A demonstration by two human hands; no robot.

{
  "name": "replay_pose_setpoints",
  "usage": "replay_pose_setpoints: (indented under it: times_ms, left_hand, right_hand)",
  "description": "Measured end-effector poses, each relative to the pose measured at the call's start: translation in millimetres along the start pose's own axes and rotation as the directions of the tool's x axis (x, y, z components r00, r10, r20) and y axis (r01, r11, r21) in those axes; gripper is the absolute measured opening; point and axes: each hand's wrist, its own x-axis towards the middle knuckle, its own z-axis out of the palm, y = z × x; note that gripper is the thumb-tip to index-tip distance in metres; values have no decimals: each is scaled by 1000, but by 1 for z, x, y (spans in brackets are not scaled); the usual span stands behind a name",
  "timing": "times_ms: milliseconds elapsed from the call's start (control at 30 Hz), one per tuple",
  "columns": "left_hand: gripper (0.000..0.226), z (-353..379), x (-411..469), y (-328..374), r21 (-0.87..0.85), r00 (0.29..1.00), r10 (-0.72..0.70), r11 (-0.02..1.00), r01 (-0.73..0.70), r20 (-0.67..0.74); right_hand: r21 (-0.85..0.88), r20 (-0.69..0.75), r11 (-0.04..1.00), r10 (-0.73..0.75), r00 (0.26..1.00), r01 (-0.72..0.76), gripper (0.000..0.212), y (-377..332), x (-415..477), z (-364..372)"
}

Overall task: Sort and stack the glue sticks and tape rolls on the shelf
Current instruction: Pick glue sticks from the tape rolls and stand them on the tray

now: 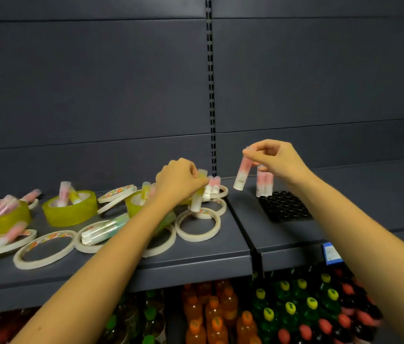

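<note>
Fingertips of the right hand [277, 160] pinch a smooth pink-and-white plastic glue stick [241, 176] hanging below them. Left hand [179, 181] curls round a blurred yellow-and-white glue stick [196, 202]

Your right hand [276, 160] pinches a pink glue stick [242, 173] by its cap, tilted above the grey shelf [243, 242] just left of the black holder tray [285, 206]. Your left hand [179, 180] grips a yellow glue stick [197, 202] over the white tape rolls [197, 225].

Coloured drink bottles [217, 316] stand below a blue price tag [331, 253].
</note>
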Motion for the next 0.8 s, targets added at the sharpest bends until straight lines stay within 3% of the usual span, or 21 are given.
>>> replay_pose_setpoints:
  times_ms: [133, 300, 500, 800]
  left_hand:
    - [19, -1, 6, 30, -193, 995, 90, 976, -99, -53]
    - [14, 24, 13, 69, -236, 982, 180, 953, -187, -54]
    - [17, 66, 18, 115, -178, 965, 254, 949, -261, -59]
    - [22, 108, 32, 139, -75, 985, 157, 984, -163, -76]
  right_hand:
    - [-8, -118, 1000, 2, 993, -3, 17, 7, 0, -31]
    - [-81, -183, 997, 1, 983, -17, 12, 22, -2, -68]
    - [-257, -216, 966, -25, 976, -32, 15, 40, 1, -110]
    - [-325, -94, 945, -66, 993, 32, 18, 67, 19, -138]
